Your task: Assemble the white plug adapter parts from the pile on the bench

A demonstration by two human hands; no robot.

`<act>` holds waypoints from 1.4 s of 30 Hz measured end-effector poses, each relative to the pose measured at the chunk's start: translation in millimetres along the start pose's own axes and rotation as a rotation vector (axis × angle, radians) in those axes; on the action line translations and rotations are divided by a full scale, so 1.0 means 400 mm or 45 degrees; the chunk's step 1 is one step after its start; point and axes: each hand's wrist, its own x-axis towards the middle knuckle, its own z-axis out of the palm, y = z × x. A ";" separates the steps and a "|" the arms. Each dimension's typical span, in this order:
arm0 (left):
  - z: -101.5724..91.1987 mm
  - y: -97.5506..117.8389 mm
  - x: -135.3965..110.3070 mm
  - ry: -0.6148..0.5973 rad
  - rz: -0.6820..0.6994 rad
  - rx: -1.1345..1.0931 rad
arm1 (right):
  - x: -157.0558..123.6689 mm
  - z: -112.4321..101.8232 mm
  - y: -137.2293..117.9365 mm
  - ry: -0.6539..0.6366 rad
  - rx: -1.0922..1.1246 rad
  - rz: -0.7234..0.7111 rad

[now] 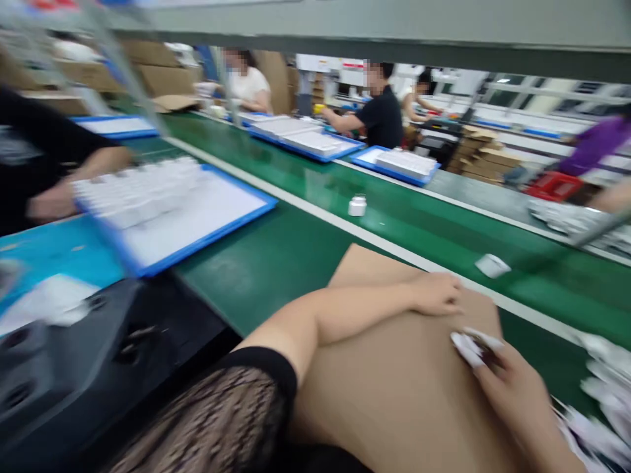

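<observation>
Head view: I'm seeing a co-worker's hand gripping a blue tray at far left on the green bench. Further right, a cardboard sheet is lying under both my arms, its long axis running away from me across the bench. My left hand is resting open and flat on it, holding nothing. My right hand, nearer the sheet's right edge, is pinching a blurred white piece, with a white heap sitting just beyond.
</observation>
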 end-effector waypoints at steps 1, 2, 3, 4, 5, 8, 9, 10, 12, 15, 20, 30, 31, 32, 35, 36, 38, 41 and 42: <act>-0.001 0.012 -0.010 0.037 -0.083 -0.042 | -0.009 -0.004 -0.037 -0.040 0.058 0.002; 0.000 0.019 -0.018 0.061 -0.089 -0.071 | -0.015 -0.007 -0.067 -0.038 0.098 0.015; 0.004 0.022 -0.023 0.071 -0.067 -0.099 | -0.018 -0.009 -0.089 -0.046 0.125 0.038; 0.009 0.022 -0.024 0.082 -0.049 -0.128 | -0.019 -0.012 -0.103 -0.033 0.135 0.065; 0.015 0.020 -0.022 0.096 -0.045 -0.154 | -0.021 -0.015 -0.110 -0.033 0.135 0.082; 0.033 0.010 0.003 0.116 -0.180 -0.238 | -0.034 -0.022 -0.113 -0.036 0.118 0.135; 0.035 0.005 0.018 0.136 -0.306 -0.263 | -0.040 -0.022 -0.113 -0.034 0.119 0.143; 0.035 -0.004 0.037 0.170 -0.432 -0.271 | -0.046 -0.022 -0.112 -0.034 0.119 0.146; 0.029 -0.033 0.086 0.278 -0.647 -0.241 | -0.052 -0.018 -0.110 -0.029 0.119 0.130; 0.020 -0.093 0.176 0.389 -0.783 -0.182 | -0.048 -0.012 -0.102 0.067 0.273 0.134; 0.038 -0.130 0.284 0.322 -0.889 -0.268 | -0.029 -0.021 -0.098 0.348 0.878 0.394; -0.021 -0.027 0.130 0.101 -0.670 -0.572 | -0.014 -0.053 -0.123 0.346 1.632 0.621; -0.030 -0.008 0.088 0.032 -0.615 -0.632 | -0.015 -0.053 -0.127 0.329 1.658 0.627; -0.038 0.013 0.045 -0.032 -0.563 -0.697 | -0.017 -0.053 -0.132 0.317 1.665 0.627; -0.046 0.081 -0.076 -0.222 -0.454 -0.887 | -0.022 -0.051 -0.142 0.300 1.548 0.588; -0.045 0.101 -0.108 -0.283 -0.429 -0.940 | -0.023 -0.049 -0.145 0.296 1.468 0.560; -0.037 0.132 -0.156 -0.333 -0.387 -1.007 | -0.028 -0.044 -0.148 0.295 1.273 0.492; -0.015 0.150 -0.187 -0.126 -0.378 -0.941 | -0.037 -0.037 -0.158 0.317 0.945 0.328; -0.007 0.150 -0.190 -0.039 -0.398 -0.893 | -0.042 -0.035 -0.163 0.322 0.828 0.260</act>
